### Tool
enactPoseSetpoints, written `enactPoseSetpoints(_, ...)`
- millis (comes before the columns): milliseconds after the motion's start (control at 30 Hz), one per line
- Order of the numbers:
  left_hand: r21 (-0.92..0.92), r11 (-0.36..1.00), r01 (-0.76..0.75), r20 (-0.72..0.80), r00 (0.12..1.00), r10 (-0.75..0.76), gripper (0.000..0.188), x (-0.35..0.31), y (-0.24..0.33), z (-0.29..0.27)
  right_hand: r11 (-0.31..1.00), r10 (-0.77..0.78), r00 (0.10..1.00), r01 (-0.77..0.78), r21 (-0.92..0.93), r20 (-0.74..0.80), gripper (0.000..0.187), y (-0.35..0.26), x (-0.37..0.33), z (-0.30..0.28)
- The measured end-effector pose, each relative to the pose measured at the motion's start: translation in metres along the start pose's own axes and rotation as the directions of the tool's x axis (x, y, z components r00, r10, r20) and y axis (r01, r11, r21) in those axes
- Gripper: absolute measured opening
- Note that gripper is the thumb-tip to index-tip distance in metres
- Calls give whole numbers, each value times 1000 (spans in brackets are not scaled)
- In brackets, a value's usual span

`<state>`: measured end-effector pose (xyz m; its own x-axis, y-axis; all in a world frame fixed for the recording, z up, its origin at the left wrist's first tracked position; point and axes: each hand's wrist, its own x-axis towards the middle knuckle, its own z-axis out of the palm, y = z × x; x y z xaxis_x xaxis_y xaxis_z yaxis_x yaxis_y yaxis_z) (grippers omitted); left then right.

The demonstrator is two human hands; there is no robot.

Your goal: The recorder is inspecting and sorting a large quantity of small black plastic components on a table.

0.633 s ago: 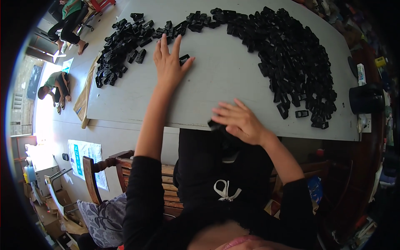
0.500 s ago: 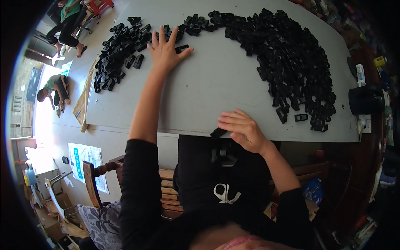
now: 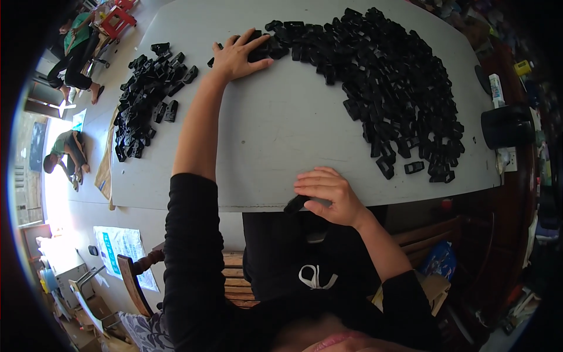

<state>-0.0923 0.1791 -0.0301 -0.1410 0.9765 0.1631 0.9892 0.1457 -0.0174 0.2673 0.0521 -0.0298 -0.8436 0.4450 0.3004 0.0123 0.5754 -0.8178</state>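
My left hand (image 3: 237,60) reaches to the far side of the grey table, fingers spread over a few small black plastic pieces (image 3: 259,53). Those pieces show beyond and between its fingers, and the palm hides whatever is beneath. Close to the near table edge, my right hand (image 3: 329,195) hovers with its fingers stretched out side by side. One black plastic piece (image 3: 295,204) lies at that edge, partly under the right fingers and thumb. A large heap of like pieces (image 3: 399,88) curves along the right side. A smaller heap (image 3: 146,94) lies on the left.
The grey tabletop (image 3: 281,135) stretches between the heaps. A black container (image 3: 508,127) and a white tube (image 3: 496,91) stand by its right edge. Two other people are off to the left, one seated (image 3: 76,47), one crouching (image 3: 67,152). A wooden chair (image 3: 134,281) is at lower left.
My left hand has shifted right and farther away, and a gap has opened between the left heap and the pieces by it. The right hand has moved slightly. The whole view has tilted.
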Motion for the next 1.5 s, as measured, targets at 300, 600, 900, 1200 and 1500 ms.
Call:
enactPoseSetpoints(300, -118, 954, -274, -111, 959, 262, 76, -89, 79, -21, 1000, 10, 959, -11, 0, -284, 18, -1, -2, -12)
enactPoseSetpoints(600, -184, 932, -313, -135, 947, 292, 77, -154, 147, -38, 713, -167, 928, -120, -691, -334, 34, 35, 26, -40)
enactPoseSetpoints(900, -552, 800, -236, -395, 919, -1, 30, -206, 150, -69, 746, 52, 959, -223, -628, -279, 29, 9, -12, -40)
enactPoseSetpoints(1200, -471, 852, -230, -115, 973, 199, 21, -229, 181, -65, 989, 102, 930, -133, -65, -353, 29, -17, -17, -30)
enactPoseSetpoints(1500, -826, 557, -84, -106, 994, -7, 48, -239, 186, -53, 968, -114, 962, 51, -246, -249, 26, -6, -13, -19)
